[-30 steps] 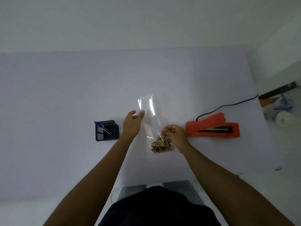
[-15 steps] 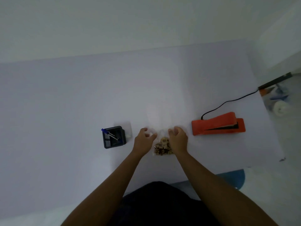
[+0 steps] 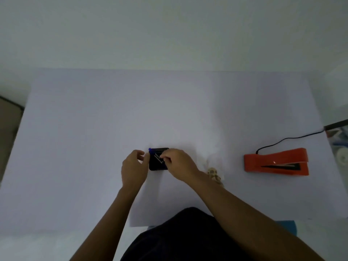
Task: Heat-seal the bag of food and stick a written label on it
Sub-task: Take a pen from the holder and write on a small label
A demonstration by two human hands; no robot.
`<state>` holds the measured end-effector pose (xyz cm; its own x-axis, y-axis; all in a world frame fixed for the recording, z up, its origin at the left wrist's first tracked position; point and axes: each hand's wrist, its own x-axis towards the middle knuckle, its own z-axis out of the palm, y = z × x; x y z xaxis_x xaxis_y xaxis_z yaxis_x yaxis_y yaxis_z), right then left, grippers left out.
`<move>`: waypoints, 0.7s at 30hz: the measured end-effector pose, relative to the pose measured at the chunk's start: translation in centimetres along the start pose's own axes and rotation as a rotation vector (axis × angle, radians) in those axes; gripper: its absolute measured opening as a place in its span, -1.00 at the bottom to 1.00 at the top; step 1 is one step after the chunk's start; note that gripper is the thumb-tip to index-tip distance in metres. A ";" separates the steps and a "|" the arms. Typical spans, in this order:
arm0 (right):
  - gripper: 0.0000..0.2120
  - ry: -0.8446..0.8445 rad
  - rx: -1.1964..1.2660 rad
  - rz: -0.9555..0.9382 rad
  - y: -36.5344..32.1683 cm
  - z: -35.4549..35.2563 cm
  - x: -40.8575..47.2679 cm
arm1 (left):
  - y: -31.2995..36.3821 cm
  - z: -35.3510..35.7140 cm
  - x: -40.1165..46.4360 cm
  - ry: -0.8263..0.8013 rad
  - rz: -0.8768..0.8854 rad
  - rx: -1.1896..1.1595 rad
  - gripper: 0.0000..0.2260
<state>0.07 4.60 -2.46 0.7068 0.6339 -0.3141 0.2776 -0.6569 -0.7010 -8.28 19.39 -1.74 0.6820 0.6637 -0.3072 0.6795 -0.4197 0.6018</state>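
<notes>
Reaching into the black holder (image 3: 157, 164), my right hand (image 3: 178, 163) pinches the pen (image 3: 157, 157); left hand (image 3: 134, 166), fingers apart, steadies it. Lift straight up; the bag (image 3: 214, 172) lies beside my right wrist.

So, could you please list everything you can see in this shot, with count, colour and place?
table: one, pale lilac-white, fills the middle of the view.
holder: one, black, square, centre of the table, between the two hands.
pen: one, blue tip showing at the holder's far left corner.
bag: one, clear with brown food, lying right of the holder, partly behind the right forearm.
sealer: one, orange, on the table's right side.
cord: one, black, running from the sealer off to the right.
clutter: several blurred items past the table's right edge; cannot tell what.
left hand: beside the holder's left edge, fingers curled.
right hand: over the holder, fingertips pinching at its contents.
</notes>
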 end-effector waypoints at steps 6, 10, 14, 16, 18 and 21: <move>-0.68 -0.306 -0.350 0.037 -5.8 1.8 4.7 | -4.3 -1.1 1.3 -0.124 0.098 0.136 -0.75; -0.70 -0.485 -0.443 0.122 -4.5 1.3 5.5 | -2.8 0.9 1.2 -0.181 0.104 0.091 -0.73; -0.69 -0.136 -0.133 0.030 -3.1 0.2 3.9 | -1.3 0.7 1.5 -0.172 0.139 0.104 -0.66; -0.64 0.113 0.144 0.023 -3.2 -1.1 3.1 | -0.9 0.1 2.5 -0.140 0.152 0.100 -0.66; -0.60 0.248 0.415 0.062 -3.2 -2.5 2.2 | -0.7 -0.4 3.9 -0.105 0.155 0.143 -0.67; -0.55 0.313 0.809 0.190 -2.2 -4.6 0.4 | -0.7 -0.8 5.8 -0.086 0.158 0.197 -0.66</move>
<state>2.74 4.46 1.93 0.8726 0.3251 -0.3645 -0.3234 -0.1747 -0.9300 -5.04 23.99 -3.32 0.7986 0.5290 -0.2870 0.5964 -0.6318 0.4951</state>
